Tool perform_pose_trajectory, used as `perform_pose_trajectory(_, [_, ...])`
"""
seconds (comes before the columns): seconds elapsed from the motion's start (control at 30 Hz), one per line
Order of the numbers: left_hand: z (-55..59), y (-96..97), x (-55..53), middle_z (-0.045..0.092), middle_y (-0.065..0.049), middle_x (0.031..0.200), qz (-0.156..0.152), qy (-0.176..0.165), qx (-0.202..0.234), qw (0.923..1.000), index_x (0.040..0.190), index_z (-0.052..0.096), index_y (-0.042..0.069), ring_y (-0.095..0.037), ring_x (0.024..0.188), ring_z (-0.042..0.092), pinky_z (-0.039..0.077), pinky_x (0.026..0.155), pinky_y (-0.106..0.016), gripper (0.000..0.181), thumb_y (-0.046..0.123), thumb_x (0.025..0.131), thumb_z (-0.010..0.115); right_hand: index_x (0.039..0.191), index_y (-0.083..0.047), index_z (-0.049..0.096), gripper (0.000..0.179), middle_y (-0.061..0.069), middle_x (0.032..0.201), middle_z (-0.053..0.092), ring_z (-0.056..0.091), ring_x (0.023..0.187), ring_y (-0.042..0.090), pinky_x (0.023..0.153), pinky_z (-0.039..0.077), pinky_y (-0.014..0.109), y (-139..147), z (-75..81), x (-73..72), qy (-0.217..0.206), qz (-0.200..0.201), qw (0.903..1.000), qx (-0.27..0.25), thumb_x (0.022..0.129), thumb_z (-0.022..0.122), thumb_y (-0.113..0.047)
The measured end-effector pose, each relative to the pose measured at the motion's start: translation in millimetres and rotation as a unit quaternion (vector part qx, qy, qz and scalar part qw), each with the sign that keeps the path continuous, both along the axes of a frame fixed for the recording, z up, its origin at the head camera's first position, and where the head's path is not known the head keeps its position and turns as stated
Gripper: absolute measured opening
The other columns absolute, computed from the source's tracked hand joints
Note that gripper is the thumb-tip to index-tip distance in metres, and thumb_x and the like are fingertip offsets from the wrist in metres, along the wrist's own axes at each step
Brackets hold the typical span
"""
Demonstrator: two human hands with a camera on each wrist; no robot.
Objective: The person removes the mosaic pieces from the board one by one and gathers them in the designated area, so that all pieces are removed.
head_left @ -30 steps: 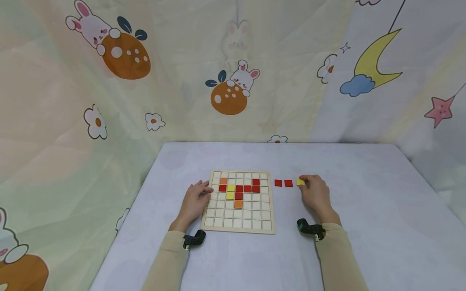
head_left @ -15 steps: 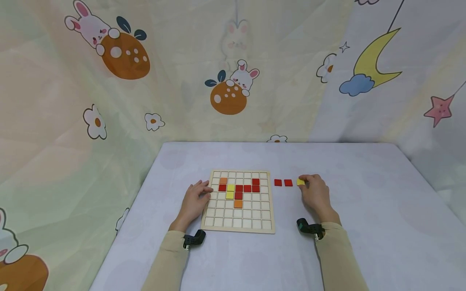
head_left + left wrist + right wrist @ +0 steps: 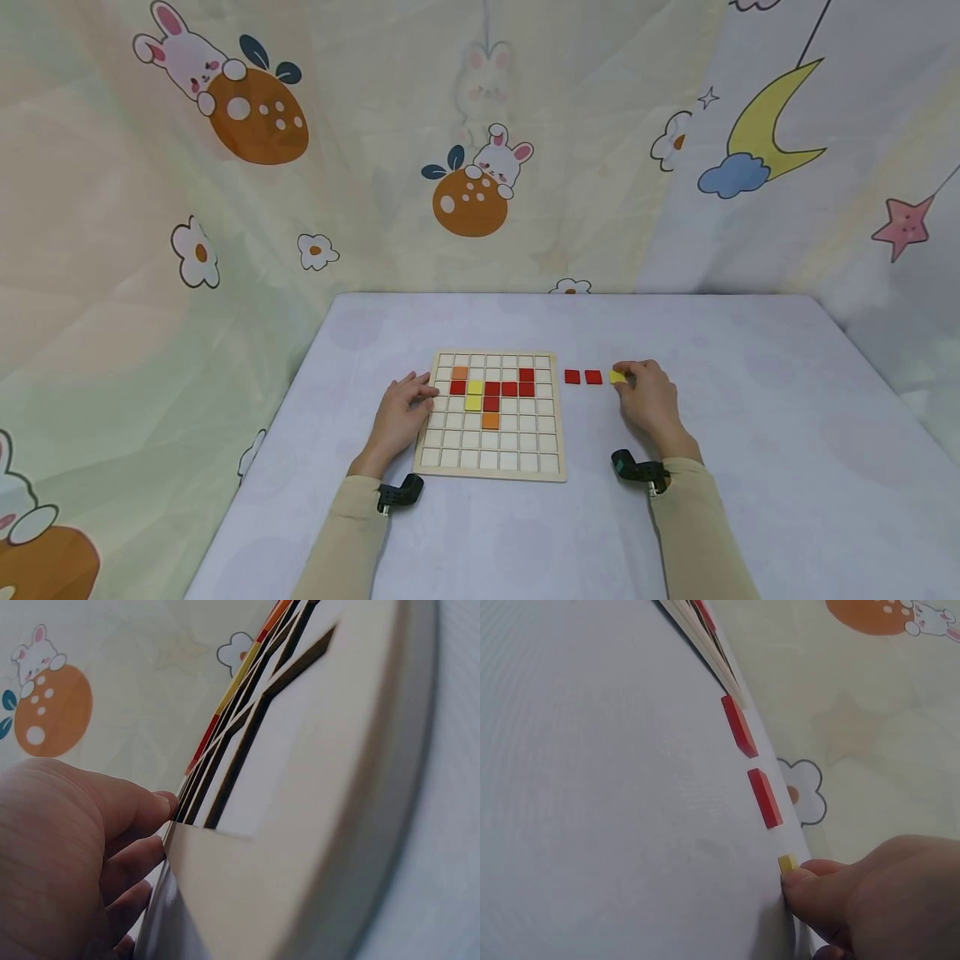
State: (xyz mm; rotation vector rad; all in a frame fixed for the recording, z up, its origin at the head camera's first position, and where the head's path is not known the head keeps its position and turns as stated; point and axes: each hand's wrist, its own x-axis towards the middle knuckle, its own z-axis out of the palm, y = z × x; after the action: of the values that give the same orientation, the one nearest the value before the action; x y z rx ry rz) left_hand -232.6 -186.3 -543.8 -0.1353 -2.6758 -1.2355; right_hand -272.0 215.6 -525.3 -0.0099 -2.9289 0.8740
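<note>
A wooden grid board (image 3: pixel 446 467) lies flat on the table, with red, yellow and orange square tiles set in some of its upper cells. Along its left edge rests my left hand (image 3: pixel 401 417), fingers loosely extended and fingertips at the frame. In the left wrist view the thumb and fingers touch the board's rim. My right hand (image 3: pixel 651 402) pinches a yellow tile (image 3: pixel 787 863) between thumb and fingers, low at the tabletop. This tile stands in line with two loose red tiles, the nearer one (image 3: pixel 593 377) and the farther one (image 3: pixel 572 377), right of the board.
A white cloth covers the table (image 3: pixel 480 542). Behind it hangs a printed curtain (image 3: pixel 600 233) with rabbits, a moon and flowers. Each wrist wears a small black camera, one on the left (image 3: pixel 401 492) and one on the right (image 3: pixel 639 468).
My right hand has slid the yellow tile very slightly left, toward the red tiles. The left hand and the board look the same.
</note>
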Motion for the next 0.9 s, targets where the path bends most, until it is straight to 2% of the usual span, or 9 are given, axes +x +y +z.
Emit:
perform_pose_trajectory(0.23, [-1.5,-0.4,-0.9,0.053,-0.009,0.142,0.000,-0.008,-0.003,1.0000,0.104,0.072,0.012,-0.029,0.143,0.033,0.009,0.121,-0.043,0.015,0.010,0.093,0.062,0.125,0.000,0.060,0.033,0.028,0.125,0.050,0.047,0.117,0.047,0.094,0.038,0.062,1.3,0.9,0.1,0.001,0.000,1.0000,0.000,0.094,0.059,-0.010])
perform_pose_trajectory(0.43, [-1.1,0.0,-1.2,0.053,-0.007,0.143,0.005,-0.015,-0.007,0.9999,0.104,0.072,0.012,-0.027,0.143,0.033,0.009,0.121,-0.042,0.015,0.010,0.093,0.062,0.124,0.000,0.060,0.033,0.025,0.123,0.052,0.049,0.114,0.044,0.094,0.040,0.059,-1.9,3.0,-0.9,0.009,-0.018,0.9994,-0.027,0.095,0.056,-0.017])
perform_pose_trajectory(0.73, [0.4,0.3,-1.2,0.053,-0.008,0.142,0.008,-0.011,-0.008,0.9999,0.103,0.072,0.013,-0.028,0.143,0.033,0.009,0.121,-0.044,0.014,0.010,0.093,0.062,0.123,0.000,0.061,0.032,0.022,0.122,0.053,0.049,0.113,0.040,0.097,0.041,0.056,-13.5,7.8,-1.2,0.015,-0.022,0.9980,-0.058,0.097,0.053,-0.018])
perform_pose_trajectory(0.9, [0.0,0.4,-1.4,0.053,-0.007,0.143,0.007,-0.017,-0.011,0.9998,0.104,0.071,0.013,-0.027,0.143,0.032,0.008,0.121,-0.042,0.014,0.011,0.094,0.061,0.122,-0.001,0.062,0.032,0.020,0.121,0.054,0.050,0.112,0.038,0.097,0.043,0.055,-25.5,8.2,0.1,0.023,-0.019,0.9978,-0.059,0.098,0.052,-0.019])
